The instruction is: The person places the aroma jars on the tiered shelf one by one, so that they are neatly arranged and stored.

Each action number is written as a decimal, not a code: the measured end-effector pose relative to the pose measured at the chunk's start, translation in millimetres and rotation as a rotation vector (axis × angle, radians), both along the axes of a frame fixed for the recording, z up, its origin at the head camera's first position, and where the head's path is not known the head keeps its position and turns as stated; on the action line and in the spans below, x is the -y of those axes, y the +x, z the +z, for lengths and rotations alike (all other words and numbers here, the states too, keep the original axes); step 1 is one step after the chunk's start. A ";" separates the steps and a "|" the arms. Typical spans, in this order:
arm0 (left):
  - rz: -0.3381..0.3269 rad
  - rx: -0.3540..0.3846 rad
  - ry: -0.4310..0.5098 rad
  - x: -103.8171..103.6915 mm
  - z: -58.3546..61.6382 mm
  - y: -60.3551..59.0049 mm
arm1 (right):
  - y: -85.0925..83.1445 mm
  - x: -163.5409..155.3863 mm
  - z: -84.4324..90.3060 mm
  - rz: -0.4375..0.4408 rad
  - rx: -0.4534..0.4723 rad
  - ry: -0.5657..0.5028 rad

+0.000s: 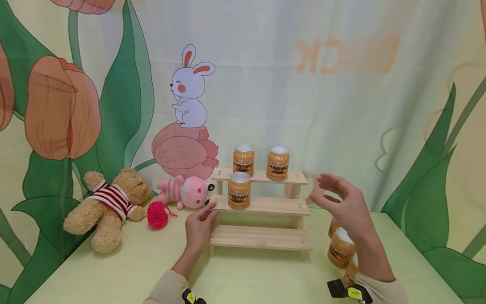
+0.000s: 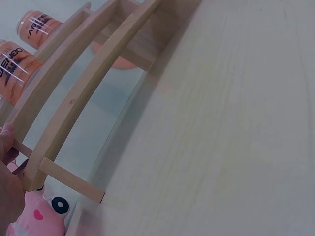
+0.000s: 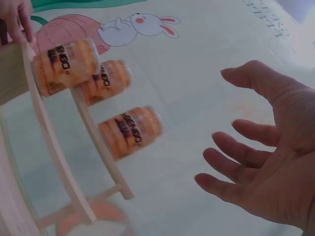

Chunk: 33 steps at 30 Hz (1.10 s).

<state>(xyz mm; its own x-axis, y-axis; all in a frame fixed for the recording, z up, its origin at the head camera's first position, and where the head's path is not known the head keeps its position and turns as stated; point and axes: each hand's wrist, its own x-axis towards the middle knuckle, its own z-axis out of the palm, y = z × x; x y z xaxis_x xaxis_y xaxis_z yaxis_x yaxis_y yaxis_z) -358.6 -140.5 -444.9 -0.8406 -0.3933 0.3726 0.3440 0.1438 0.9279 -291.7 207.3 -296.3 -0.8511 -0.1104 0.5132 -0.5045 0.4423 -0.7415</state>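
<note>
A three-step wooden shelf (image 1: 265, 205) stands mid-table. Two orange cans (image 1: 243, 160) (image 1: 278, 164) stand on its top step and a third can (image 1: 239, 191) on the middle step. My left hand (image 1: 201, 223) touches the shelf's left end with straight fingers; the left wrist view shows a fingertip (image 2: 7, 135) against the shelf (image 2: 74, 103). My right hand (image 1: 338, 200) hovers open and empty just right of the shelf, above more orange cans (image 1: 340, 250) on the table. The right wrist view shows the spread right hand (image 3: 256, 162) apart from the three shelved cans (image 3: 130, 132).
A teddy bear (image 1: 108, 207), a pink yarn ball (image 1: 157, 214) and a pink plush toy (image 1: 186, 192) lie left of the shelf. A printed curtain with a rabbit (image 1: 190, 88) hangs close behind. The table's right edge runs near the loose cans.
</note>
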 end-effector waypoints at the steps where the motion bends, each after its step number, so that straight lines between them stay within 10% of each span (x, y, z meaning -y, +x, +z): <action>1: -0.006 0.001 0.005 -0.8 -0.5 0.2 | 2.8 -7.6 1.4 -0.013 -0.013 0.007; 14: 0.028 -0.002 -0.021 -2.0 -2.9 0.0 | 10.5 -82.8 -5.1 -0.061 0.069 0.177; 25: 0.012 0.004 -0.019 -3.9 -5.2 2.4 | 0.7 -169.6 -60.6 0.551 0.372 0.218; 33: 0.030 -0.023 -0.023 -3.4 -2.4 0.2 | -12.9 -183.1 -91.0 0.748 0.470 0.135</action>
<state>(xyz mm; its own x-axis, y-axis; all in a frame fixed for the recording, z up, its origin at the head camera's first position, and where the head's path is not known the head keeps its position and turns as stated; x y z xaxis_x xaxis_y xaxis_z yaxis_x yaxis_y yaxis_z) -358.4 -137.2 -447.4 -0.8198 -0.4091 0.4006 0.3604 0.1750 0.9162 -304.5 390.5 -387.3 -0.6511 -0.7556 0.0721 -0.3535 0.2178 -0.9097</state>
